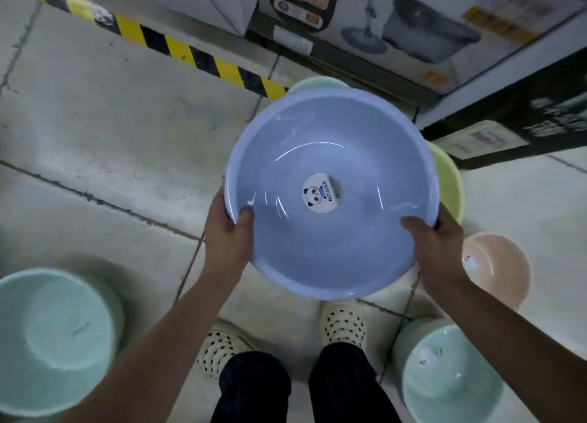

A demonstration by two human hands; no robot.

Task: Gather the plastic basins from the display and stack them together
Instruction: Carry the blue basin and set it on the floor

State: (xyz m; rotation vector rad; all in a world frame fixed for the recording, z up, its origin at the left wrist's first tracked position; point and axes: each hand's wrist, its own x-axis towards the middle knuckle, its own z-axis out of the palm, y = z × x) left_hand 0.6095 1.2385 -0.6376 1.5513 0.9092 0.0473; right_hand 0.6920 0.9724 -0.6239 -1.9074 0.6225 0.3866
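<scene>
Head view: blue basin (330, 174), holding only a panda sticker (320, 193), gripped at its near rim by left hand (229, 228) and right hand (435, 241) above the floor (95, 130); mint basins (54, 340) flank the feet, empty.

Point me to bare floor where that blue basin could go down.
Free: the concrete floor left of the blue plastic basin, between the striped tape and the mint basin. Crowded: the right side, with the green, peach and mint basins.
</scene>
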